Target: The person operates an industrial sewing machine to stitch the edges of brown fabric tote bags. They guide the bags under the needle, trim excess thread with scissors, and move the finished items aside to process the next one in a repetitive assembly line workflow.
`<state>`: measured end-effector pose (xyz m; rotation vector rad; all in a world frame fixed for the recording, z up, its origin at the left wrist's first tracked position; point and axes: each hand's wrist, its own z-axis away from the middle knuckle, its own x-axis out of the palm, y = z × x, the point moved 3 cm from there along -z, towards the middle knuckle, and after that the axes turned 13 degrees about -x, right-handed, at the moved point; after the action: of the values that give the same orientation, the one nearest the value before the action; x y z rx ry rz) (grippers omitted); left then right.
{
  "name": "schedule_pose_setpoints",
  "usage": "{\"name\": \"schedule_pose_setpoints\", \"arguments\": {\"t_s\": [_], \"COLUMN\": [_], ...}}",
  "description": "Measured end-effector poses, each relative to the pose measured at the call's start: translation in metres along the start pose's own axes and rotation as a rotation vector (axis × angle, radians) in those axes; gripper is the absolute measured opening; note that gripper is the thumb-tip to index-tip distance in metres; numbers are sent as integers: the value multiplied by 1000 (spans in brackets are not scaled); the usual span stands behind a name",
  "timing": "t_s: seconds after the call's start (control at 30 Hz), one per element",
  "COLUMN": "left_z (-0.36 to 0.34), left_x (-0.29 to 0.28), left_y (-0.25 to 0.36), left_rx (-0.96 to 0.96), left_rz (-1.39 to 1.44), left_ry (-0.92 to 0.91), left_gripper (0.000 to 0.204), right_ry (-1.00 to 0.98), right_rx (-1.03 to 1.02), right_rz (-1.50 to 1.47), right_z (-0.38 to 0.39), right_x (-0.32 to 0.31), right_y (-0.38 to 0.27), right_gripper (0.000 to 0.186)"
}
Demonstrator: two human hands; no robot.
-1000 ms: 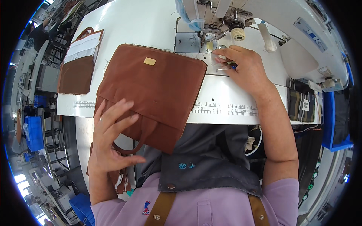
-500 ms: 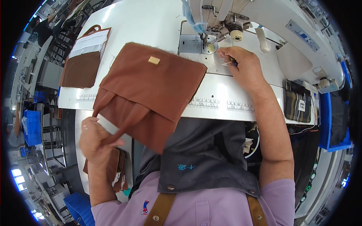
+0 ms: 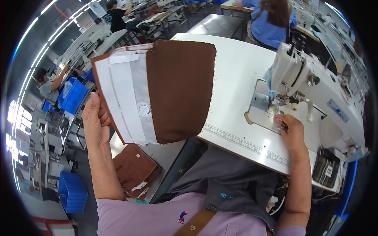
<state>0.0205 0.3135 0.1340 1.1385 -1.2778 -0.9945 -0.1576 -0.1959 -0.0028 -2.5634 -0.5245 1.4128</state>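
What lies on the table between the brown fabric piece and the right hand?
In the head view, only bare white table lies between the brown fabric piece and the right hand.

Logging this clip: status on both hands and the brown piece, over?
Left hand grips brown fabric panel by its white-lined edge, lifted above the table. Right hand rests on the sewing machine bed near the needle. Nothing between them.

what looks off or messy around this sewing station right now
Nothing looks damaged. The left hand holds up a brown panel folded over its white lining. Finished brown pieces lie in a loose heap on the low side table, not stacked square.
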Motion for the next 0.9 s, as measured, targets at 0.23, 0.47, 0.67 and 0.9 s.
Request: {"name": "schedule_pose_setpoints", "arguments": {"t_s": [0.23,0.47,0.67,0.9], "left_z": [5,0,-3,-10], "left_x": [-43,-88,-115,-122], "left_y": [6,11,16,5], "left_rx": [-49,-68,-97,-153], "left_rz": [-32,60,155,246], "left_ry": [-13,90,84,73], "left_gripper": [41,38,41,40], "right_ry": [-4,-36,-71,-68], "right_rx": [6,125,168,164], "right_rz": [-24,-95,-105,-97], "right_z": [1,7,7,5], "right_x": [-3,-4,-1,-1], "right_y": [2,5,11,11], "right_gripper": [35,35,29,24]}}
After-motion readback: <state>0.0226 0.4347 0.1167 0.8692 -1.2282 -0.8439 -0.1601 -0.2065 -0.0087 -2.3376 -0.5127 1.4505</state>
